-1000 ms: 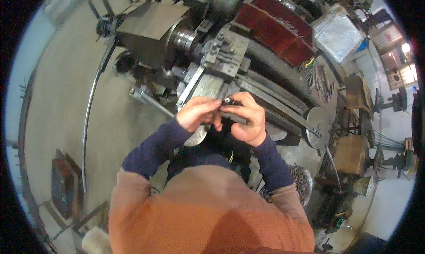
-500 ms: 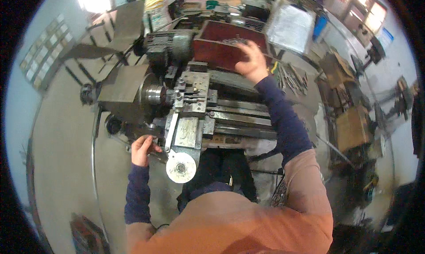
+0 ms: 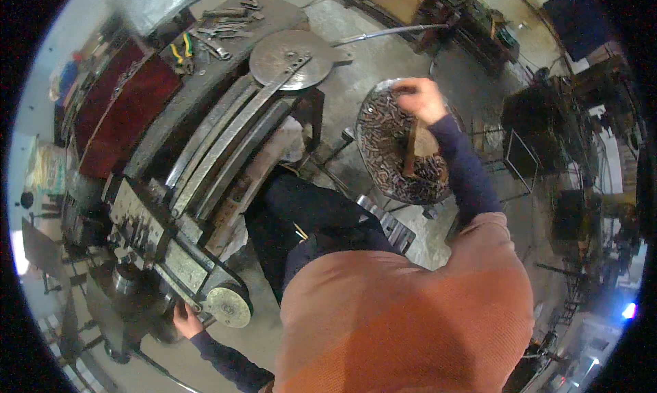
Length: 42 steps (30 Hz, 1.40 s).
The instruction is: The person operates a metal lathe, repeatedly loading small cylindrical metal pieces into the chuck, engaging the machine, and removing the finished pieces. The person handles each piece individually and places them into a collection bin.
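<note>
My left hand [image 3: 183, 320] is low at the left, fingers curled on a lathe handle beside the round handwheel [image 3: 229, 305] on the front of the lathe carriage [image 3: 154, 246]. My right hand [image 3: 419, 98] reaches out to the far rim of a round tray [image 3: 375, 112] heaped with several small dark metal pieces. Its fingers are bent over the rim, and whether they hold anything is hidden. A wooden-handled tool [image 3: 410, 146] lies in the tray just below that hand. My orange top and dark sleeves fill the lower middle.
The lathe bed rails [image 3: 219, 140] run diagonally up to a round metal plate [image 3: 291, 57]. Pliers and loose tools [image 3: 198, 40] lie on the bench end beyond it. A dark red box [image 3: 116, 98] sits behind the lathe. Metal frames and stools [image 3: 527, 153] stand at the right.
My right hand left the red box behind the lathe and swung to the round tray of metal pieces. My head turned with it. The left hand stayed by the handwheel.
</note>
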Each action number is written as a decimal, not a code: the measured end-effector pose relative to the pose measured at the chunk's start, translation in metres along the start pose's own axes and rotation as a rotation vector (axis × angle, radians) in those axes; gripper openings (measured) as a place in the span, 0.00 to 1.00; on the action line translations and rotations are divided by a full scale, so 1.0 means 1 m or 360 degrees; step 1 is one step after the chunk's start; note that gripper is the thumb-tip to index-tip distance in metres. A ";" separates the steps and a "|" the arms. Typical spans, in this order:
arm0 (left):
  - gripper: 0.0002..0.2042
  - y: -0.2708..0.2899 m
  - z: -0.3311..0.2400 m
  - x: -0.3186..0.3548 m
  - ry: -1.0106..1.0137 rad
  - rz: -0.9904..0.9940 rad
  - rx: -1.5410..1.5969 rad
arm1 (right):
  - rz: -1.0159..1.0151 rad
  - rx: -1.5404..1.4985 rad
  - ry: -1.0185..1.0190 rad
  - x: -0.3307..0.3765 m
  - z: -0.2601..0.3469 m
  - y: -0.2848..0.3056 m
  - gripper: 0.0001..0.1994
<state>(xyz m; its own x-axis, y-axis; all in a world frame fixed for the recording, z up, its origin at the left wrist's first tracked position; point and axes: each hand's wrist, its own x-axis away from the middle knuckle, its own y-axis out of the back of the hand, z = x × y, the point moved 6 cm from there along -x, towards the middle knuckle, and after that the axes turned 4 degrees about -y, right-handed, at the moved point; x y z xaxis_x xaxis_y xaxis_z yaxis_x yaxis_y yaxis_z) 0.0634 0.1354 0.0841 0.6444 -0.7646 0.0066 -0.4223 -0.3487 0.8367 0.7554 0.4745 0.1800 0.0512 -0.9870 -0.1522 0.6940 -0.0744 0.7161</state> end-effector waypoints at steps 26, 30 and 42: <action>0.17 0.006 0.019 0.006 0.0077 -0.0140 0.0212 | 0.1234 0.1739 -0.0581 0.112 -0.140 -0.014 0.16; 0.17 0.005 0.029 0.005 -0.0025 -0.0259 0.0164 | 0.1324 0.1777 -0.0480 0.112 -0.154 -0.024 0.16; 0.13 0.064 -0.096 0.034 -0.0297 -0.0204 0.0341 | 0.0653 -0.0053 0.0483 0.051 0.054 -0.029 0.19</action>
<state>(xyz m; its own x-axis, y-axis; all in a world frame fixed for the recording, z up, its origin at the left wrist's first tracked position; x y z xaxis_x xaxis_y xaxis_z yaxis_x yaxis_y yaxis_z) 0.1195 0.1397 0.1903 0.5815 -0.7862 -0.2090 -0.4825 -0.5401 0.6896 0.6991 0.4189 0.1885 0.5274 -0.8477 -0.0576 0.5953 0.3203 0.7369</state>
